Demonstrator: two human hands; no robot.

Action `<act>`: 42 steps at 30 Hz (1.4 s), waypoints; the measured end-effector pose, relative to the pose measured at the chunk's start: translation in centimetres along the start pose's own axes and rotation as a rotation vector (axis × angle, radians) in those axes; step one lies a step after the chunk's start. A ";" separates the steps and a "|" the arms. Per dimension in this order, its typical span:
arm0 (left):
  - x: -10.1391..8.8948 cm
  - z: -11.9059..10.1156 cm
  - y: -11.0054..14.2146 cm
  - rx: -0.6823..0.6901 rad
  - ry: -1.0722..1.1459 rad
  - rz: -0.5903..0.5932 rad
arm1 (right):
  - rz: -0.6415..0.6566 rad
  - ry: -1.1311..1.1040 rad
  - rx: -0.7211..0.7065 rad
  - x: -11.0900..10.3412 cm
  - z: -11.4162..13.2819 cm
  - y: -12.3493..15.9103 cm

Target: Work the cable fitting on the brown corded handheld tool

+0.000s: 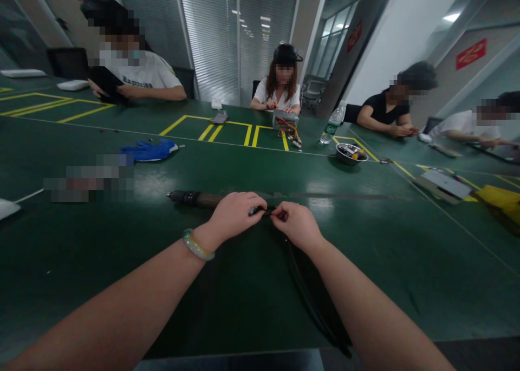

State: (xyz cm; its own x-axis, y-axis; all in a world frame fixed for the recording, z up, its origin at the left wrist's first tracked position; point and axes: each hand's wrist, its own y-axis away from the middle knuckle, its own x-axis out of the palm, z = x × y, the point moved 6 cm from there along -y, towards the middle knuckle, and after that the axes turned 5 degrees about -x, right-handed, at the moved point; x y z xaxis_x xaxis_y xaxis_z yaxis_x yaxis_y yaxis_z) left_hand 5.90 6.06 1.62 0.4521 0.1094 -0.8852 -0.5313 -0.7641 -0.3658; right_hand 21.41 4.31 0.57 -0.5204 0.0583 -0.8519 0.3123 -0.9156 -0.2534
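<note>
Head view shows our two bare hands together, just ahead of us: the left hand (pixel 233 216), with one pale jade bangle (pixel 198 245) at its wrist, and the right hand (pixel 296 226) meet at the fingertips and pinch one small black piece (pixel 258 210) from both sides, so it is steadied between them. At this size we cannot tell exactly what kind of piece it is. One black cable (pixel 312 311) trails from beneath the right hand back toward us across the green work mat (pixel 406 246), lying slack; it seems to lead up to the pinched piece, though our fingers hide any join. Just beyond the left hand lies one dark cylindrical tool (pixel 190 199) with a brown barrel, unheld and pointing away to the left. Farther ahead of our hands we count one bundle of blue gloves (pixel 148 151), one steel bowl (pixel 349 153) of small parts, one water bottle (pixel 333 122), one grey box (pixel 285 119) trailing coloured wires, and four seated co-workers (pixel 280 86), each with their own hands at work.
</note>
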 end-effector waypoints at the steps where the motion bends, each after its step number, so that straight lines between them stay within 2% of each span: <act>1: 0.0 0.0 0.0 0.005 0.003 0.000 | 0.002 -0.009 0.010 0.0 -0.1 0.0; 26: -0.2 0.0 -0.1 0.013 0.022 -0.007 | -0.107 -0.164 0.123 0.4 -0.2 0.5; 42: -0.1 0.0 -0.3 0.012 0.028 -0.002 | -0.089 -0.155 0.162 1.0 -1.0 0.0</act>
State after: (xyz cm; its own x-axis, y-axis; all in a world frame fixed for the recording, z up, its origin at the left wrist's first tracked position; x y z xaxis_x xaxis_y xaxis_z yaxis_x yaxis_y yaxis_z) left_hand 6.03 6.23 1.79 0.4733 0.0928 -0.8760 -0.5387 -0.7563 -0.3712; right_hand 21.72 4.75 -0.74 -0.6596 0.0917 -0.7460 0.1342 -0.9622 -0.2369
